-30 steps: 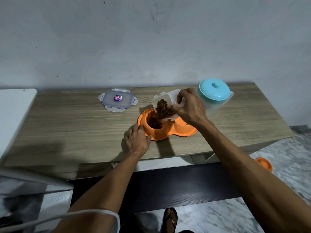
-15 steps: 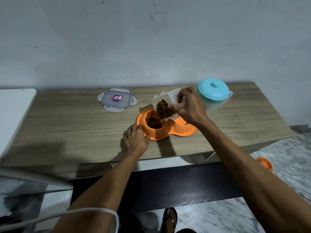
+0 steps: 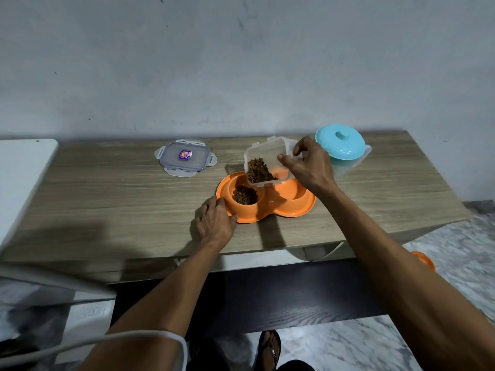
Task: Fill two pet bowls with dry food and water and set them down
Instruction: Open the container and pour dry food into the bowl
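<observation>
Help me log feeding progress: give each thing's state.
Orange plastic double pet bowl: left well holds kibble, right well has none.
Clear plastic food container: lid off, tilted over bowl, part full.
Clear snap lid: flat on wooden table.
Turquoise-lidded clear pitcher: upright, lid on.
Left hand: rests against bowl rim.
Right hand: grips container.

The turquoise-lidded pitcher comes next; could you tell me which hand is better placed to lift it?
Right, probably: the right hand holds the kibble container just beside the pitcher and need only set it down. The left hand rests on the left rim of the orange double bowl, farther away.
</observation>
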Available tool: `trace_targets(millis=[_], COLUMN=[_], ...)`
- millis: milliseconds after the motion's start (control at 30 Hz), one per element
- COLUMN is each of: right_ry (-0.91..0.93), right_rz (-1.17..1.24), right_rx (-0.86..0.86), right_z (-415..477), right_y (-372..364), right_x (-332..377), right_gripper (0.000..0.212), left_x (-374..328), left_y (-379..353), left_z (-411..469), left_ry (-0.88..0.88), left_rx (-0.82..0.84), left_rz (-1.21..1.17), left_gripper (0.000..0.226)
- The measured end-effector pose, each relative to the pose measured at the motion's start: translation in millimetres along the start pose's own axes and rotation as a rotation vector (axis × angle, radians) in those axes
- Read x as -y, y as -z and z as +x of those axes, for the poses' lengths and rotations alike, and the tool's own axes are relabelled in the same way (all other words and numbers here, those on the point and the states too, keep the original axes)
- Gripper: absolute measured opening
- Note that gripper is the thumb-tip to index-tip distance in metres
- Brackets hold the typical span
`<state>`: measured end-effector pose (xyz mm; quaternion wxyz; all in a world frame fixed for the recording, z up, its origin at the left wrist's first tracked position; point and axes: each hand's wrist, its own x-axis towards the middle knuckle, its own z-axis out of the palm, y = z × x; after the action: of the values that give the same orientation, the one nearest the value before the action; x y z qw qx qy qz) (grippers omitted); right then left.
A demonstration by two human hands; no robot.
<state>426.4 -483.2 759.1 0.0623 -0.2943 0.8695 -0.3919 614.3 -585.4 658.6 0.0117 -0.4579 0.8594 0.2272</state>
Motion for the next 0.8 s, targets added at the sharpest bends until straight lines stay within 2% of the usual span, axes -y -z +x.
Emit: trace_targets(millis=[233,400,633,800], right_ry=[-0.203,-0.272,-0.305,-0.284], right_rz=[0.191,0.240,0.128,0.075], right_rx=[0.031,0.044,0.031,0.028], right_z=[27,48,84,109], right_y=[-1,-25,-65,-94], right_x=[-8,-14,-15,-16], right_gripper=[0.018,0.006,0.022,0.022], left_x=[-2,-1,-3,-2], left_y=[3,3,-3,-4], left_z=[1,-4,-5,3], left_ry=[-0.007,0.003,0.016,0.019], left_rx=[-0.012,-0.004,-0.010,-0.018], left_rz=[-0.014,0.006,0.047,0.070], left_gripper=[0.056,0.057,0.064,0.067])
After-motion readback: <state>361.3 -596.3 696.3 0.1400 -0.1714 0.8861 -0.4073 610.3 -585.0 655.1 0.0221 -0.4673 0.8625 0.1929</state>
